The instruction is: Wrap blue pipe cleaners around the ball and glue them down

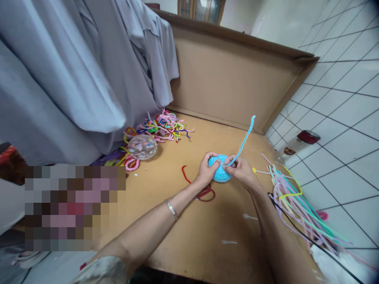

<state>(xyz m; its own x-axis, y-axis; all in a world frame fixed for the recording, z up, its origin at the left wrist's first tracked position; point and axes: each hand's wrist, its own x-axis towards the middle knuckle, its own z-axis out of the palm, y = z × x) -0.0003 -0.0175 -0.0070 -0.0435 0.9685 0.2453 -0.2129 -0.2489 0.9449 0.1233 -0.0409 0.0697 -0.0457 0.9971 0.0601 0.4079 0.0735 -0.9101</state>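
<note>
A round blue coil of fuzzy stems point(221, 173) is held above the brown table point(177, 240). My left hand point(208, 170) grips its left side, thumb on top. At its right side my right hand point(239, 169) pinches a blue fuzzy stem point(245, 138), whose free end sticks up and to the right. Red-handled scissors point(206, 193) lie on the table, partly behind my left wrist. A red stem point(185, 173) lies just left of my left hand.
Colourful stem pieces point(166, 124) and a clear bumpy bowl point(142, 147) are at the back left, beside a grey cloth point(97, 63). Long pastel stems point(299, 209), a red-lidded jar point(297, 146) and white stuffing point(337, 264) line the right. A cardboard panel point(231, 75) stands behind.
</note>
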